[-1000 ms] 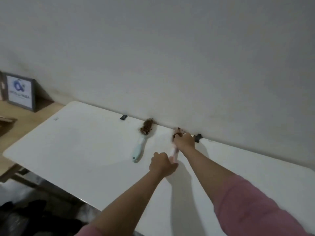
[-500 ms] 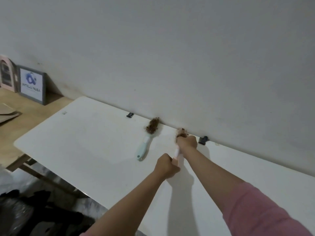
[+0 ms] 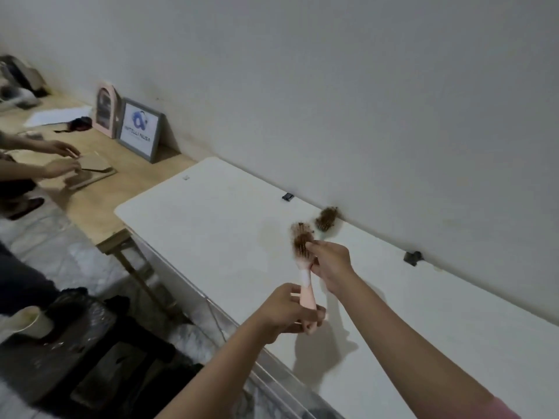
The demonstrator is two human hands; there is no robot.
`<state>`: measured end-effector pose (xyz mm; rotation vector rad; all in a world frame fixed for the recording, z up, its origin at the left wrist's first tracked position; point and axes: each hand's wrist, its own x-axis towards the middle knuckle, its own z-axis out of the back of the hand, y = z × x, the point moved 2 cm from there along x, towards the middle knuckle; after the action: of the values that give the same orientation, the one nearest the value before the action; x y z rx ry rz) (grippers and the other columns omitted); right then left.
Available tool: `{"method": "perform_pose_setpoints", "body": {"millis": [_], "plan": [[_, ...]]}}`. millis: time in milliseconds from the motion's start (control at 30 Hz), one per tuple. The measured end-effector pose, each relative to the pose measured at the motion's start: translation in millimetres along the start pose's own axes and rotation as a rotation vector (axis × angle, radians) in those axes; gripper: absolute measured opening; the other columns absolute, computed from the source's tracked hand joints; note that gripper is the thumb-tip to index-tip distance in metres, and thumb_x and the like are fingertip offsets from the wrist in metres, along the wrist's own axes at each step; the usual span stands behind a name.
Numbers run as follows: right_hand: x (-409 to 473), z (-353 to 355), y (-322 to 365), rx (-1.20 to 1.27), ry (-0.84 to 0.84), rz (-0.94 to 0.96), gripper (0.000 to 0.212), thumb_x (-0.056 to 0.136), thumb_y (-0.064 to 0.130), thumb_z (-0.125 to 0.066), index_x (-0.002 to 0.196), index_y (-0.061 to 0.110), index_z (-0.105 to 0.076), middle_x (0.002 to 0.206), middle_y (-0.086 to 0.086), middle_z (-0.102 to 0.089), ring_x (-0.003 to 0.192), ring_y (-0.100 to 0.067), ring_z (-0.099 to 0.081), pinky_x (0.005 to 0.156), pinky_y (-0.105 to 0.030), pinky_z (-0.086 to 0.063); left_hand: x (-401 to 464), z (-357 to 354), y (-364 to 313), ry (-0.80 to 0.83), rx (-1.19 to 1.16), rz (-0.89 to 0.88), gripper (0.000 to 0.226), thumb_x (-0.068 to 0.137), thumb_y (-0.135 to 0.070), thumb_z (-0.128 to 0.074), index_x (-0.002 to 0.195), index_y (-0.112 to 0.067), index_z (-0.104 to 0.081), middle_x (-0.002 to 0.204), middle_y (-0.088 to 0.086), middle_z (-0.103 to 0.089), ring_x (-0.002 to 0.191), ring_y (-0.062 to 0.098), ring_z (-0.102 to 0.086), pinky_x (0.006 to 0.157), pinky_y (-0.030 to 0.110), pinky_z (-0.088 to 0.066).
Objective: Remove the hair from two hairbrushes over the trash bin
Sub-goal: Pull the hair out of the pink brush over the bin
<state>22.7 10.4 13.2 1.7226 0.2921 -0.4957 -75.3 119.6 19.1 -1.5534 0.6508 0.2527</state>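
**Pink brush held up in both hands**

Far to the left of the left hand [image 3: 286, 309], another person's hands [image 3: 62, 158] touch flat brown pieces on a wooden bench [image 3: 99, 201]. A pink arched frame [image 3: 105, 111] and a grey framed sign [image 3: 139, 130] lean on the wall there. Low down to the left of the hand sits a dark trash bin [image 3: 75, 337] with a paper cup [image 3: 25, 323] on it.

The left hand has its fingers curled tight round the handle of the pink hairbrush [image 3: 304, 261]. The brush is lifted above the white bench [image 3: 211, 225], with its head pointing up. Brown hair [image 3: 301, 237] is stuck in the bristles.

Just to the right of the brush, the right hand [image 3: 331, 261] pinches the hair at the brush head with its fingertips.

Behind that hand, the blue-green hairbrush [image 3: 326, 220] lies on the white bench against the wall, and it is full of brown hair too. Farther to the right, a small black clip [image 3: 412, 257] sits at the back edge of the bench.
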Motion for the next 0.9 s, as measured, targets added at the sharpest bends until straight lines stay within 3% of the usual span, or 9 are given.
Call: {"method": "perform_pose_setpoints", "body": {"millis": [67,200,300,367,500,567,700,800,900], "plan": [[-17,-31,-9,-0.015,0.069,0.001,0.003,0.086,0.002,-0.065,0.085,0.004,-0.064,0.091,-0.014,-0.067,0.085,-0.024,-0.065,0.090,-0.042,-0.054,-19,22,10,-0.035,-0.047,-0.004,0.050,0.076,0.001,-0.076,0.118,-0.006,-0.049,0.093,0.010,-0.074,0.073,0.019,-0.070,0.064,0.029,-0.056],[-41,-103,-40,-0.112,0.201,0.004,0.002,0.087,0.003,-0.065,0.086,0.005,-0.066,0.096,-0.016,-0.069,0.091,-0.027,-0.067,0.091,-0.042,-0.055,-56,75,37,-0.172,-0.145,-0.007,0.056,0.077,-0.001,-0.077,0.123,-0.008,-0.047,0.096,0.013,-0.072,0.071,0.018,-0.071,0.060,0.028,-0.056],[-56,-154,-68,-0.149,0.285,-0.017,0.024,0.085,0.004,-0.067,0.107,-0.004,-0.065,0.106,-0.020,-0.069,0.099,-0.031,-0.067,0.093,-0.046,-0.053,-82,112,60,-0.264,-0.191,-0.021,0.050,0.079,0.000,-0.075,0.120,-0.010,-0.049,0.095,0.014,-0.069,0.072,0.020,-0.070,0.067,0.034,-0.059],[-64,-185,-91,-0.179,0.352,-0.035,0.028,0.085,0.006,-0.068,0.111,-0.003,-0.065,0.110,-0.022,-0.068,0.101,-0.032,-0.067,0.094,-0.047,-0.053,-101,135,75,-0.323,-0.232,-0.025,0.043,0.080,0.002,-0.073,0.115,-0.010,-0.051,0.097,0.017,-0.067,0.074,0.022,-0.070,0.075,0.040,-0.057],[-82,-229,-127,-0.250,0.480,-0.036,0.006,0.088,0.007,-0.064,0.090,0.009,-0.069,0.099,-0.015,-0.070,0.096,-0.027,-0.067,0.092,-0.044,-0.054,-129,169,106,-0.416,-0.260,-0.028,0.033,0.084,0.002,-0.069,0.110,-0.009,-0.051,0.096,0.017,-0.067,0.071,0.020,-0.070,0.066,0.033,-0.057],[-87,-249,-150,-0.267,0.541,-0.016,0.011,0.088,0.006,-0.062,0.084,0.014,-0.069,0.096,-0.015,-0.071,0.097,-0.029,-0.068,0.092,-0.044,-0.054,-139,182,125,-0.471,-0.288,-0.038,0.026,0.087,0.002,-0.064,0.105,-0.009,-0.050,0.086,0.012,-0.069,0.064,0.016,-0.069,0.060,0.028,-0.056],[-86,-274,-208,-0.304,0.579,-0.002,0.006,0.086,0.013,-0.067,0.091,0.014,-0.069,0.098,-0.013,-0.073,0.095,-0.028,-0.070,0.091,-0.046,-0.055,-147,199,165,-0.569,-0.290,-0.064,0.015,0.094,-0.006,-0.058,0.107,-0.010,-0.052,0.083,0.006,-0.070,0.065,0.013,-0.067,0.059,0.027,-0.056],[-79,-282,-251,-0.317,0.597,0.008,0.018,0.081,0.019,-0.072,0.097,0.010,-0.072,0.095,-0.010,-0.074,0.092,-0.027,-0.070,0.089,-0.048,-0.056,-144,209,199,-0.634,-0.279,-0.065,0.021,0.096,-0.016,-0.056,0.115,-0.007,-0.052,0.087,0.003,-0.072,0.067,0.014,-0.068,0.059,0.026,-0.055],[-72,-284,-286,-0.316,0.592,0.037,0.022,0.084,0.013,-0.070,0.104,0.005,-0.070,0.095,-0.011,-0.073,0.089,-0.024,-0.069,0.084,-0.038,-0.057,-133,216,233,-0.678,-0.283,-0.052,0.024,0.097,-0.017,-0.056,0.117,-0.005,-0.052,0.086,0.004,-0.072,0.063,0.013,-0.067,0.057,0.025,-0.055]]}}
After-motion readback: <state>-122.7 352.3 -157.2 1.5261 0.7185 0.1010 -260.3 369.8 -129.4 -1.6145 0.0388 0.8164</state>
